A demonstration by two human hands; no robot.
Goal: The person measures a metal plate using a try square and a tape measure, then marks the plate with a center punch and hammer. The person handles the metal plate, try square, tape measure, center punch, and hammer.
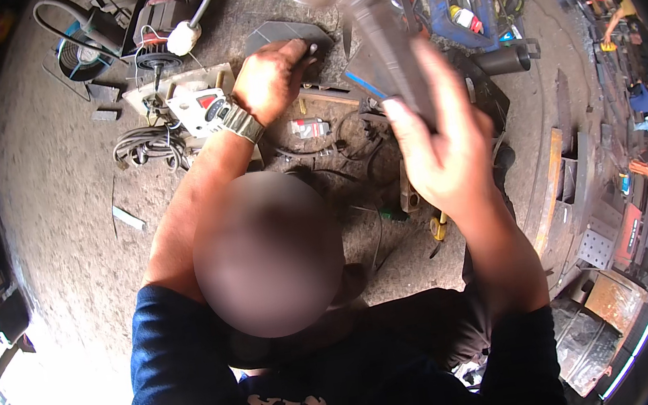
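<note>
My right hand [445, 131] is wrapped around the handle of a hammer [395, 56], raised over the work area. Its head is smeared by motion near the top of the view. On the far side of the floor, my left hand [271, 83] rests at the near edge of a dark, angular metal plate [279, 31]. Its fingers are curled together, and whatever they pinch is too small to make out. A metal wristwatch [241, 122] sits on the left wrist. Below the hands lie a small red-and-white packet [310, 128] and dark curved cable.
A power tool with a disc [158, 59] stands at far left, near a coil of grey cable [151, 147]. At far right are a blue tray of tools [441, 22] and a dark metal pipe [502, 60]. Metal bars [557, 174] lie farther right.
</note>
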